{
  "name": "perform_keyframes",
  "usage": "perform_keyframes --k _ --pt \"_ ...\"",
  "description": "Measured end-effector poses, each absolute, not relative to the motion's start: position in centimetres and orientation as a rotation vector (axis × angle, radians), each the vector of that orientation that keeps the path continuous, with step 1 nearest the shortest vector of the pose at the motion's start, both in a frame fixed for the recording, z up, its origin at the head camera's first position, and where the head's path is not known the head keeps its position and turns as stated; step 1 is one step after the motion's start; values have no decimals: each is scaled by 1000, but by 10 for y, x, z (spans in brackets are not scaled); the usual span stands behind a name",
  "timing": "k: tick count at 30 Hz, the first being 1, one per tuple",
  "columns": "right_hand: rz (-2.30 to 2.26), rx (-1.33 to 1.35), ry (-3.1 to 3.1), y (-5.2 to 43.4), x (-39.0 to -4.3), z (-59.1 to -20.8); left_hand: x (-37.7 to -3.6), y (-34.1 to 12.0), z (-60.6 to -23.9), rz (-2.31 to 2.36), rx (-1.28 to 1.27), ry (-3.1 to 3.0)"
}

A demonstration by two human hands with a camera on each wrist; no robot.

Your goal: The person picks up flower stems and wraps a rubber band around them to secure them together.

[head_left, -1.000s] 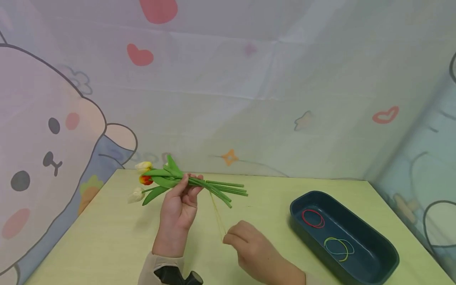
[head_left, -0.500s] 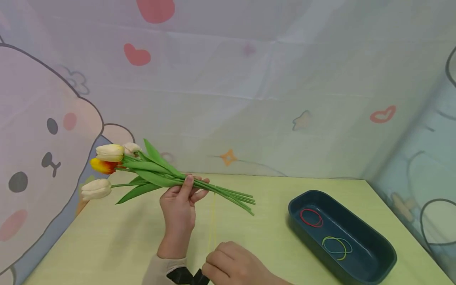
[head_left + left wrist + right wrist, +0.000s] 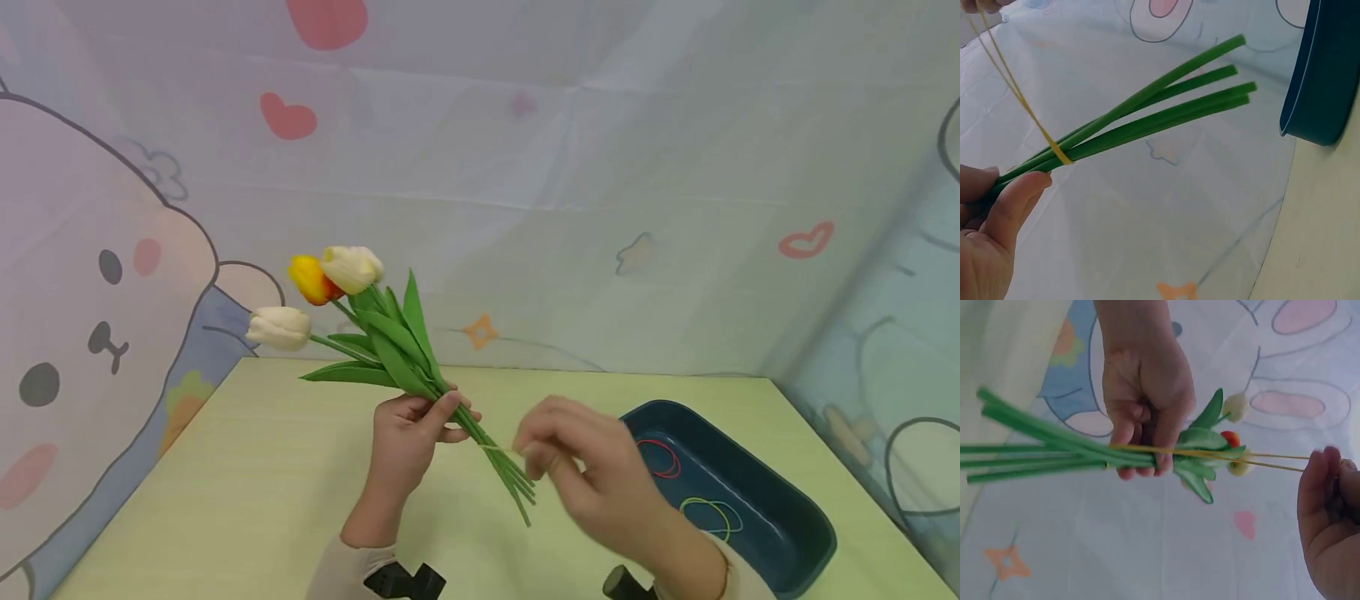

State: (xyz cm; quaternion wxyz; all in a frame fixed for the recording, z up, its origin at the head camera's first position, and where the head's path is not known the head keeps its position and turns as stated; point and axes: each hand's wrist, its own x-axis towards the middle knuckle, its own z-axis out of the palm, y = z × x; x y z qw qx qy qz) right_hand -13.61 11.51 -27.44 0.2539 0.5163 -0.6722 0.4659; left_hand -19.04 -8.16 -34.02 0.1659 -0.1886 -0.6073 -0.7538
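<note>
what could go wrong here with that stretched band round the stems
1. The thin yellow rubber band is pulled taut by the right hand; it might snap, or slip from the pinch and flick back.
2. It loops round the long green tulip stems close to the left hand, so it may catch a finger.
3. Pull could splay the stems.

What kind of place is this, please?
Probably a small staged craft corner, not a real florist's: a pale green table enclosed by cartoon-printed cloth walls, with a dark tray of coloured rubber bands and a tulip bunch in hand.
</note>
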Motion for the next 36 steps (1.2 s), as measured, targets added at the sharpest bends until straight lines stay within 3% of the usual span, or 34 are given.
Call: perform_keyframes --k 6,14,23,30,36 --pt "1794 1216 -1935 145 -165 -273 -191 -84 -342 -2243 -668 -1945" --pt "2125 867 -2031 165 -193 -287 -190 -89 -339 -2444 -805 -1941" --pt "2306 987 -2013 168 -213 -327 -192 -103 -342 -2838 -1245 -1325" --pt "2302 786 -2190 145 -211 -360 -190 -102 -340 -3033 -1081 -983" --pt "1982 646 -2352 114 -191 -370 -187 -100 -338 -3049 -846 -873"
